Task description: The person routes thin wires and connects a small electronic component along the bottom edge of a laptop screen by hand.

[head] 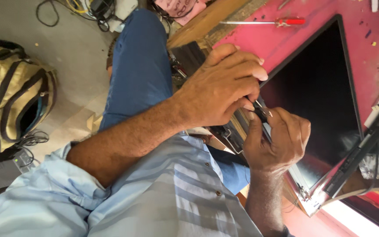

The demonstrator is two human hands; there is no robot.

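Observation:
A dark laptop screen panel (321, 92) lies flat on a red tabletop (316, 11). My left hand (220, 87) reaches across to the panel's near edge, fingers curled and pinched on a small dark metal piece (260, 109). My right hand (279, 140) comes up from below and pinches the same spot at the panel's edge, thumb against the piece. The two hands touch there. Fingers hide most of the piece, and I cannot tell whether it is a tool or part of the panel.
A red-handled screwdriver (286, 21) lies on the tabletop beyond the panel. A black bar with a cable (362, 151) rests across the panel's right corner. My blue-trousered leg (139, 66) is beside the table. A striped backpack (14, 92) and cables (80, 8) are on the floor.

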